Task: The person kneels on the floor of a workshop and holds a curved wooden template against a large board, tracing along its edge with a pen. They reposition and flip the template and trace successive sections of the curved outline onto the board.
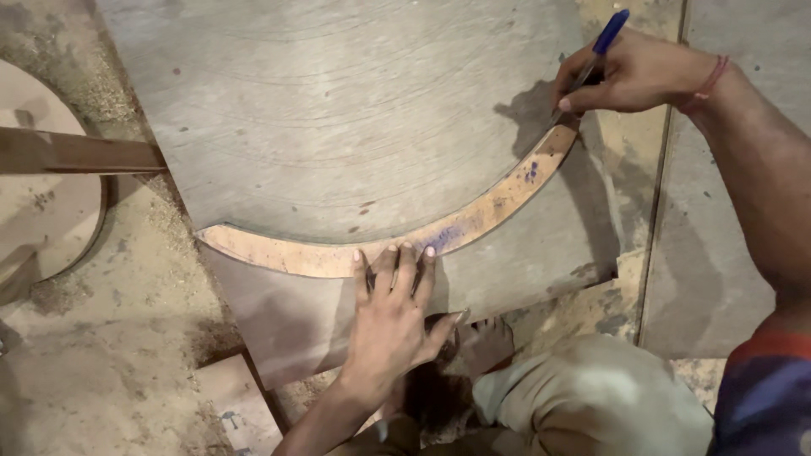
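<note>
A curved, arc-shaped wooden template [473, 221], orange-brown with blue ink smudges, lies on a large grey board [338, 118]. My left hand [393, 312] presses flat on the board with its fingertips against the arc's lower edge. My right hand [629, 72] grips a blue pen [596, 52] and holds its tip at the arc's upper right end. A red thread band circles my right wrist [708, 83].
A second board [541, 253] lies under the grey one. Sawdust covers the floor at left [127, 279]. A round wooden piece [42, 194] with a brown wooden strip [76, 154] across it sits at far left. My bent knee in light trousers [591, 397] is at the bottom.
</note>
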`<state>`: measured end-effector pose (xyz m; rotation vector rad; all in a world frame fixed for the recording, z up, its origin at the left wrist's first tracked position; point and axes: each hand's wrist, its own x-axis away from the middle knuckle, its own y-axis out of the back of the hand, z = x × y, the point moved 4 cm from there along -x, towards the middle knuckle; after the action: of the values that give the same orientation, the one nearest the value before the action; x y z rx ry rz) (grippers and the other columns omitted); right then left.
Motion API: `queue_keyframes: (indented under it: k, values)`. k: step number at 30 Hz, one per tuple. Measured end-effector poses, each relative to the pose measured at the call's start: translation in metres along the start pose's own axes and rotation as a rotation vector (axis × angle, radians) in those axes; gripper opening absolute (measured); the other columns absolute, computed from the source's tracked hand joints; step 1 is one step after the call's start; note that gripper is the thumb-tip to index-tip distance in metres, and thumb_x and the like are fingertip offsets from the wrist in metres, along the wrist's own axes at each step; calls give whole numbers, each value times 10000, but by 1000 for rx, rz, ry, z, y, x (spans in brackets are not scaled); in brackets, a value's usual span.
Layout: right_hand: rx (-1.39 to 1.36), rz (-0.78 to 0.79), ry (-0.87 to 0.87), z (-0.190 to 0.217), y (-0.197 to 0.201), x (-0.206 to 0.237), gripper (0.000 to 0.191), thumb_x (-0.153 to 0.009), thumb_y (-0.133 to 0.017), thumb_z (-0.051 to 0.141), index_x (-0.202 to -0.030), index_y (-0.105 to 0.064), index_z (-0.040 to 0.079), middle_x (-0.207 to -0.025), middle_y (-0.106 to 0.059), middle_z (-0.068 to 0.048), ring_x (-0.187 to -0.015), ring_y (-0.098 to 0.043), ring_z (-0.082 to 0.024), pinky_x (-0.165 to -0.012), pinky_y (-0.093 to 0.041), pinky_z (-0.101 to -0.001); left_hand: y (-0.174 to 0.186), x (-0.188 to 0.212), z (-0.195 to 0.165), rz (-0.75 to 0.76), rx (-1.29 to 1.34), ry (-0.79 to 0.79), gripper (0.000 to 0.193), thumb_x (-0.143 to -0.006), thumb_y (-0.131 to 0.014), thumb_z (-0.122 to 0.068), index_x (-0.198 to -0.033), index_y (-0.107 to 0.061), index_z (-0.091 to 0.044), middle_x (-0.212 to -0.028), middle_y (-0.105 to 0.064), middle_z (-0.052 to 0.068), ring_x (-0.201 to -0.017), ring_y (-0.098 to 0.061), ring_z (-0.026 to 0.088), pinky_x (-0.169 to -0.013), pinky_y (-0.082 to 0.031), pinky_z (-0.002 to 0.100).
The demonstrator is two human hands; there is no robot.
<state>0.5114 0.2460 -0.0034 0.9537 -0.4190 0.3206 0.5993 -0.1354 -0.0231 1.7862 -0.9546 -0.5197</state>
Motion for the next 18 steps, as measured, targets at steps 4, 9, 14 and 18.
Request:
queue_keyframes:
  k: [4,9,14,18]
  values:
    - [54,28,-63,-5,4,2,211,-913,-749,214,-1034,-798,47,-850,-797,-110,-784,-742,-212,-729,-575,-366,1,-1,0,-21,27,-6,871,-823,-678,-598,-1447,-524,-11,-1438,-491,238,-1372,-425,417,-1155,-181,736]
    - [12,-46,-176,-24,8,12,241,-934,-743,208,-1108,-770,43,-880,-780,-111,-814,-722,-208,-715,-560,-379,2,-2,0,9,34,-2,873,-816,-686,-596,-1446,-522,-13,-1429,-475,250,-1361,-421,424,-1135,-191,747]
    - [-64,-82,-126,-37,7,29,227,-931,-746,176,-1094,-766,19,-900,-780,-124,-811,-745,-210,-723,-590,-358,5,-1,-2,43,-5,5,895,-808,-679,-596,-1465,-496,-17,-1430,-461,229,-1363,-422,404,-1138,-209,742]
    - [46,-391,250,-4,-16,73,226,-1011,-736,195,-1160,-748,25,-1009,-754,-126,-902,-719,-207,-781,-564,-350,7,-8,-4,162,-130,-25,910,-799,-650,-577,-1512,-459,-45,-1470,-441,242,-1356,-424,407,-1092,-264,761]
